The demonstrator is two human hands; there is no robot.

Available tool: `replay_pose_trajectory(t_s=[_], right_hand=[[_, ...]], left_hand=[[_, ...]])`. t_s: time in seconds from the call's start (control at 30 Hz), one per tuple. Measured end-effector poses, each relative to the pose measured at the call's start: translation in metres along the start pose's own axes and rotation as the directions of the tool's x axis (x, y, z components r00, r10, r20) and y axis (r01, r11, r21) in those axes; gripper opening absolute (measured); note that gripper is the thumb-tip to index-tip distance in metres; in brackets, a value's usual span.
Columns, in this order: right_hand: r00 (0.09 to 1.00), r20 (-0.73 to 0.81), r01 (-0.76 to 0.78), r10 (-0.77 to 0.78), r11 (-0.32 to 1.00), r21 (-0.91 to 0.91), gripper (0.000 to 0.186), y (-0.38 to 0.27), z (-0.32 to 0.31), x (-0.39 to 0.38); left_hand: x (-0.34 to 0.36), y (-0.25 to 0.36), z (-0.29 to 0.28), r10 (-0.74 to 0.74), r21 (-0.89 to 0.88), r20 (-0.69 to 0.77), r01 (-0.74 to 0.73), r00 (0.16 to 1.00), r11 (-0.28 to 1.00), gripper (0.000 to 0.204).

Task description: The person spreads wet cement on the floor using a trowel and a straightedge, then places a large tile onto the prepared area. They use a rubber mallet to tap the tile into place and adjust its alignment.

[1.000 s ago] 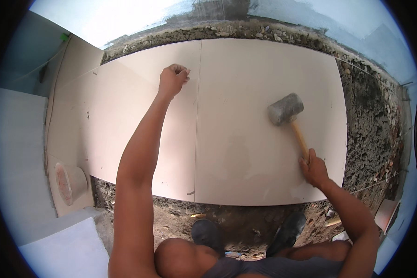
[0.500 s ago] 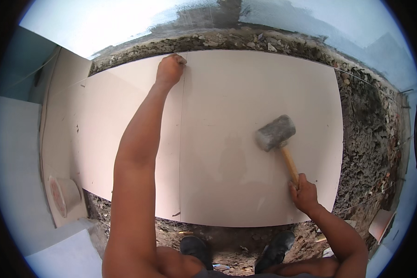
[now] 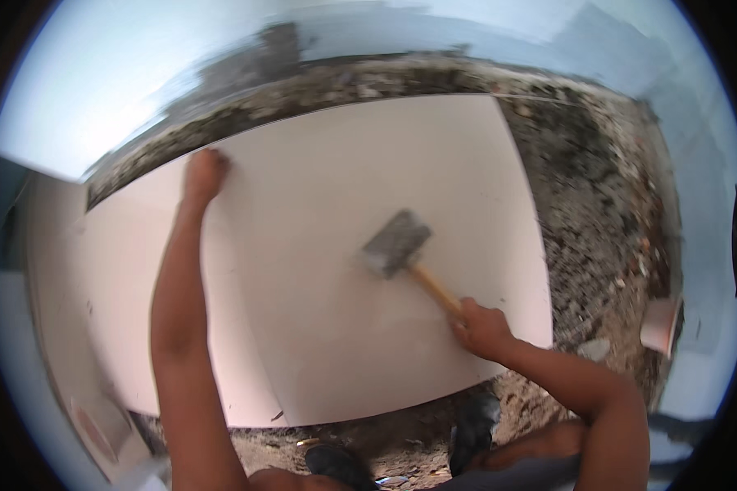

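My right hand (image 3: 483, 329) is wrapped round the wooden handle of a rubber mallet (image 3: 397, 243). Its dark grey head, slightly blurred, is over the middle of a large pale floor tile (image 3: 327, 327); I cannot tell whether it touches the surface. Farther off, my left hand (image 3: 206, 174) is closed at the far end of the joint between this tile and the pale tile (image 3: 123, 286) on the left. Whatever its fingers hold, if anything, is hidden. A small dark sliver (image 3: 278, 415) lies near the joint's near end.
Rough grey mortar (image 3: 577, 221) borders the tile on the right. A gap of rubble (image 3: 336, 86) runs between the tiles and the blue-white wall (image 3: 499, 37). At right stands a pale tub (image 3: 660, 326); another round container (image 3: 102, 430) is at lower left. My shoes (image 3: 340, 466) are on loose dirt.
The view has swung, so the tiles and both hands now appear farther left and tilted. The mallet stays in my right hand above the same tile; my left hand remains at the far joint.
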State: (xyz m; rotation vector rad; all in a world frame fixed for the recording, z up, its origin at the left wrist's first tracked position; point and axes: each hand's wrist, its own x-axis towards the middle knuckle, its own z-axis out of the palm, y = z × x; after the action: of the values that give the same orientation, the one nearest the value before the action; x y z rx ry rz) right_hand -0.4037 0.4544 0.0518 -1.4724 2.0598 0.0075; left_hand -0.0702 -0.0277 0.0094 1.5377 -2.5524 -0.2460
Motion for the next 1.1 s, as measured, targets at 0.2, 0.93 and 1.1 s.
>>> replay_pose_trajectory(t_s=[0.2,0.93,1.1], right_hand=[[0.993,-0.099,0.071,-0.063,0.994,0.079,0.028,0.006,0.02,-0.005],[0.988,-0.127,0.093,-0.087,0.995,0.044,0.03,0.003,0.018,-0.001],[0.981,-0.158,0.112,-0.112,0.994,-0.013,0.034,0.01,0.023,-0.003]], left_hand=[[0.001,0.021,-0.001,-0.146,-0.111,-0.144,0.13,0.979,0.985,0.018],[-0.019,0.023,0.009,-0.245,-0.189,-0.267,0.199,0.932,0.962,0.013],[-0.02,0.036,-0.011,-0.281,-0.199,-0.088,0.26,0.956,0.945,0.014]])
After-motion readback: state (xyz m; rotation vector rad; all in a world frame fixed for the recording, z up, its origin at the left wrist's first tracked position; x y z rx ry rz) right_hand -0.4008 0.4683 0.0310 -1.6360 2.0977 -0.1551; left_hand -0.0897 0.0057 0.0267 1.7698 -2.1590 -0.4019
